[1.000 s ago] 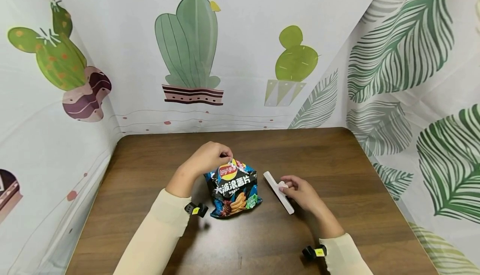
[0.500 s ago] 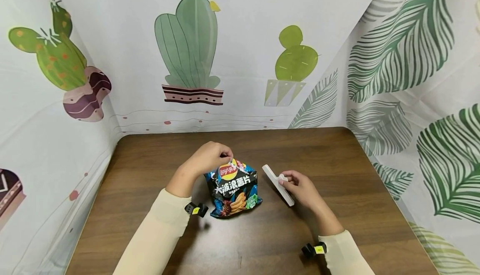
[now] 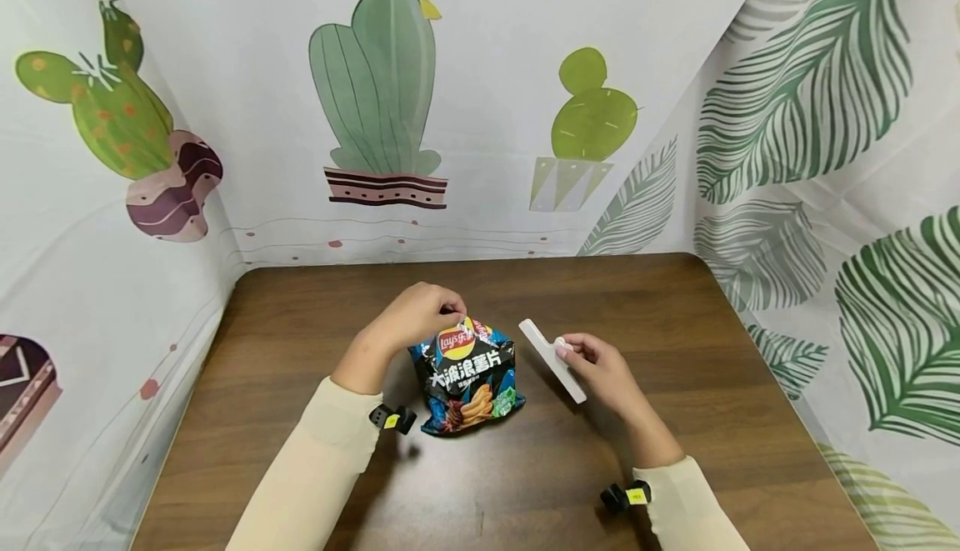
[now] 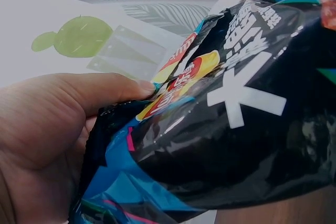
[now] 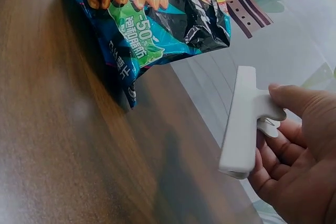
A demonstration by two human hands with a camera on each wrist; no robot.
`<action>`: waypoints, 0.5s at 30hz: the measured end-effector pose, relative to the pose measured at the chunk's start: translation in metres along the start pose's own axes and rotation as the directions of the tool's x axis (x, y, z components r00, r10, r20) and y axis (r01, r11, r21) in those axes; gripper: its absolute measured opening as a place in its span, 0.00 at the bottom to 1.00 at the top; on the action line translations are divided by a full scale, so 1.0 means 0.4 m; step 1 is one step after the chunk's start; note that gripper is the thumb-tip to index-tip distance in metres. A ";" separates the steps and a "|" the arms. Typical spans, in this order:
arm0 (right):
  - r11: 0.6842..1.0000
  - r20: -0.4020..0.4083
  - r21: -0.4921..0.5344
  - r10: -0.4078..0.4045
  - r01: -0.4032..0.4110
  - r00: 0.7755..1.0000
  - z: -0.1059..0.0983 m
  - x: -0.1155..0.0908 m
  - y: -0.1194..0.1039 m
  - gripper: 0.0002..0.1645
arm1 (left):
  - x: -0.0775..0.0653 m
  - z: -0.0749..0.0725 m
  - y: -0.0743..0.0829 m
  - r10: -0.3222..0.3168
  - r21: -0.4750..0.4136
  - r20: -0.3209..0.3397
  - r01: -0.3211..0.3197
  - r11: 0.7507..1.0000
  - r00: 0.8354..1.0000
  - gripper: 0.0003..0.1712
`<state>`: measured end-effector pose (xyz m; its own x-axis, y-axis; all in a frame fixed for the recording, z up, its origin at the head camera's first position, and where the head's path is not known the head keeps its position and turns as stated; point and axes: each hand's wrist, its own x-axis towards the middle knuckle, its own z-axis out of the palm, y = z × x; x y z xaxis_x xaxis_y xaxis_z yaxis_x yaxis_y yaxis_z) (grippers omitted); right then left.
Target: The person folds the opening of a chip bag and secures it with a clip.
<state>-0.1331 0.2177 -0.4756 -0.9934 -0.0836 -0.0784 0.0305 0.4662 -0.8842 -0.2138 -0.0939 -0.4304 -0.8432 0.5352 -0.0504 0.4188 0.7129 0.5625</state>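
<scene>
A black and blue bag of potato chips (image 3: 468,376) stands on the brown table, its top edge pinched by my left hand (image 3: 420,315). In the left wrist view the thumb (image 4: 118,86) presses on the folded top of the bag (image 4: 252,124). To the right of the bag, my right hand (image 3: 603,372) holds a long white bag clip (image 3: 551,359) by its handle tabs. The right wrist view shows the clip (image 5: 241,124) with thumb and fingers on its two tabs and its bar pointing toward the bag, a gap between them.
The wooden table (image 3: 300,451) reaches back to a white cloth (image 3: 495,117) printed with cacti and leaves. Another leaf-printed cloth (image 3: 825,159) hangs along the right side. A small black camera (image 3: 626,497) is strapped on each wrist.
My right hand has shifted slightly up and to the left with the clip, bringing the bar a little nearer the bag. The left hand and the bag have stayed in place.
</scene>
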 end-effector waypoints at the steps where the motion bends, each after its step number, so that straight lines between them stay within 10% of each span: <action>1: 1.000 -0.004 -0.003 -0.007 0.007 1.000 0.001 0.001 0.000 0.17 | 0.000 0.000 -0.001 -0.001 -0.001 -0.001 0.001 1.000 1.000 0.09; 15: 0.997 0.027 -0.007 -0.075 0.075 0.997 0.018 0.019 -0.006 0.17 | -0.002 0.004 -0.001 -0.012 -0.002 -0.009 0.012 1.000 1.000 0.08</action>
<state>-0.1398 0.2095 -0.4775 -0.9895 -0.1422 -0.0242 -0.0452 0.4649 -0.8842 -0.2128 -0.0939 -0.4320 -0.8510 0.5228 -0.0495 0.4083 0.7180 0.5637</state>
